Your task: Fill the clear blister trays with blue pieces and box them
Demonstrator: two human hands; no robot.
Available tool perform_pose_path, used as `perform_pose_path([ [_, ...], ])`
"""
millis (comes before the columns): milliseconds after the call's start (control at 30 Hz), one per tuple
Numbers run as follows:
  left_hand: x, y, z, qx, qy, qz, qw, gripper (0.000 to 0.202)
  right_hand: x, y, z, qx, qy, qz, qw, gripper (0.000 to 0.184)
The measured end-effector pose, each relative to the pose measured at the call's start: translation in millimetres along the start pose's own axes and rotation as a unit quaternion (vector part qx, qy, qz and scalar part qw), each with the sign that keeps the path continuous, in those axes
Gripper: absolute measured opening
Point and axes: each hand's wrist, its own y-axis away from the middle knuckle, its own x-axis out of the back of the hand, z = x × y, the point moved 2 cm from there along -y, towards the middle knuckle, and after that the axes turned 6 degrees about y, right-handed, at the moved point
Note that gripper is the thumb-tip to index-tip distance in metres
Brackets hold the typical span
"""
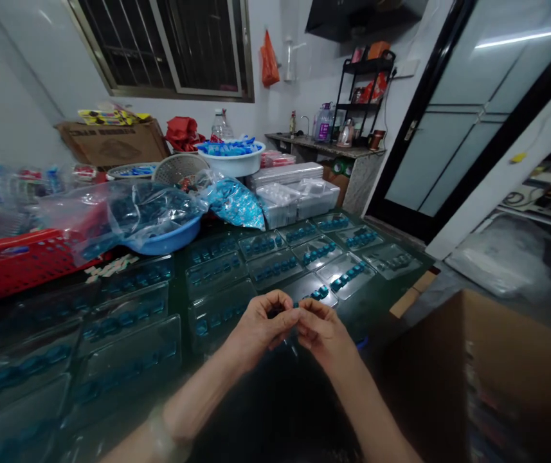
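The left hand (256, 331) and right hand (321, 334) meet above a dark bench (369, 315), their fingers (280, 316) pressed together and pinching a small dark-blue piece (295, 305), mostly hidden by the fingertips. Just beyond them lies a clear plastic blister tray (311, 292) holding teal-blue pieces, among rows of matching trays. Farther back sit a round blue plastic basin (169, 236) under a clear bag and a red plastic basket (24, 263); a brown cardboard box (468, 366) stands at lower right.

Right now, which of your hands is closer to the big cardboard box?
Right. The right hand is left of the cardboard box; the left hand is farther away, past the right hand.
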Motion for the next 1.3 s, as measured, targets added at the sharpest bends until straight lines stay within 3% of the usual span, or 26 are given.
perform_pose_path([
  [200,-0.2,-5,2,-0.032,-0.118,0.063,0.991,0.021,6,-3,8,0.027,0.043,0.043,0.998,0.018],
  [333,-3.4,-7,2,-0.042,-0.135,0.087,0.986,0.021,11,-4,12,0.034,0.084,0.073,0.993,0.018],
  [567,-9.8,-10,-12,0.145,-0.046,0.037,0.988,0.026,18,7,6,0.054,0.139,0.079,0.986,0.014],
  [667,-9.2,-11,-16,0.178,-0.036,0.020,0.983,0.027,21,10,3,0.068,0.165,0.093,0.980,0.015],
  [900,-15.6,-14,-25,0.159,0.038,-0.010,0.987,0.028,24,10,10,0.042,0.136,0.078,0.987,0.021],
  [1100,-18.2,-17,-40,0.136,0.034,0.021,0.990,0.030,33,13,9,0.036,0.086,0.105,0.990,0.018],
  [1300,-12.6,-19,-38,0.069,-0.031,-0.013,0.997,0.037,31,13,8,0.025,0.019,0.039,0.999,0.020],
])
